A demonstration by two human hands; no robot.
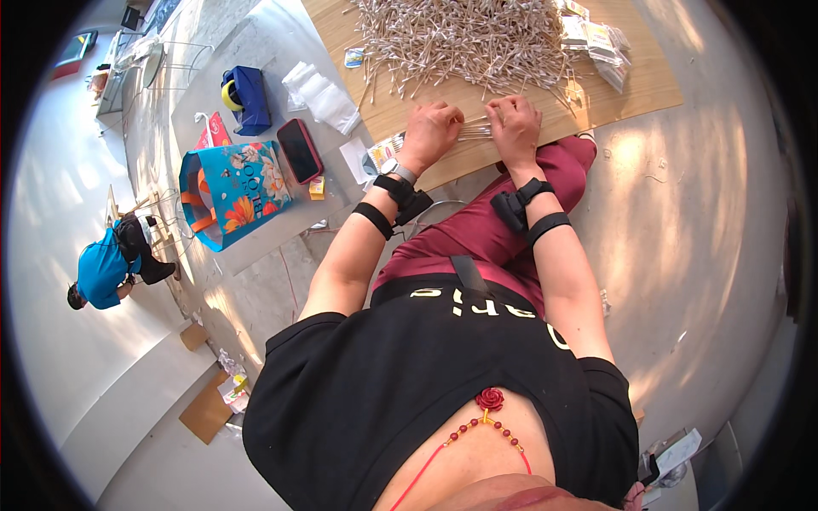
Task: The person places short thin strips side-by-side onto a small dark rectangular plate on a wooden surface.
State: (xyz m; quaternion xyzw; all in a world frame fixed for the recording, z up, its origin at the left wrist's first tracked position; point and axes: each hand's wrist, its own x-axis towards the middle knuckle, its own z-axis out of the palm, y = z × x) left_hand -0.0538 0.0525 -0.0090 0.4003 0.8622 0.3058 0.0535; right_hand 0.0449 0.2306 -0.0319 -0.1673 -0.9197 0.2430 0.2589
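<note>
A small row of cotton swabs [475, 131] lies between my two hands at the near edge of the wooden board. My left hand [432, 129] has its fingers curled over one end of these swabs. At the other end, the bent fingers of my right hand [514, 121] close on them. Just beyond both hands spreads a large heap of loose cotton swabs [464, 43]. Beside my left wrist is a small packet of cotton swabs [388, 151], partly covered by the hand. My fingertips are small in view, so their exact hold is hard to make out.
Filled packets [596, 41] lie right of the heap. Left of the board are clear plastic bags [322, 96], a blue tape dispenser [249, 100], a phone [300, 151] and a blue flowered bag [239, 192]. A person in blue [104, 264] sits farther left.
</note>
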